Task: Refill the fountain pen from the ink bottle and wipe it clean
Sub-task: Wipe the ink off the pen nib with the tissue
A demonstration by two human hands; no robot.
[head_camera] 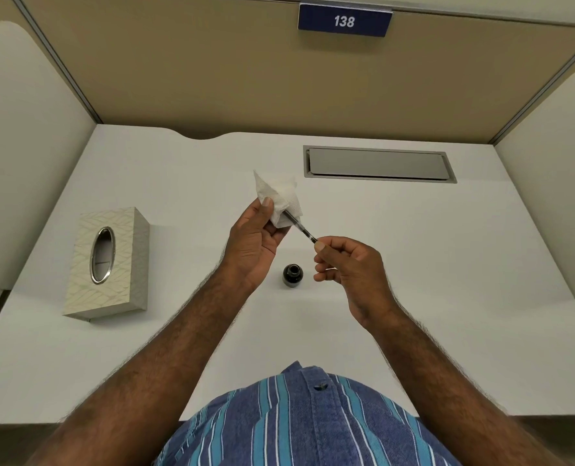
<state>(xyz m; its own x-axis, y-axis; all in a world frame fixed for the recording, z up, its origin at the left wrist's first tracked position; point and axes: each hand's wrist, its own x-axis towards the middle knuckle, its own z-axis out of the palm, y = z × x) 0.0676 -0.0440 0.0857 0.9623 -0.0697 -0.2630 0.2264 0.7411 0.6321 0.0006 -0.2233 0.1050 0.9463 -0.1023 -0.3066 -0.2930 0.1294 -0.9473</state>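
Note:
My left hand (254, 242) holds a white tissue (281, 200) wrapped around the front end of the fountain pen (301, 228), so the nib is hidden. The thin dark pen body slants down to the right, and my right hand (350, 270) pinches its rear end between thumb and fingers. Both hands hover above the white desk (447, 264). The small dark ink bottle (293, 274) stands uncapped on the desk just below and between my hands.
A patterned tissue box (109, 264) with an oval metal-rimmed opening lies on the desk at the left. A grey cable hatch (378, 163) is set into the desk at the back right. Beige partition walls enclose the desk; a sign reads 138.

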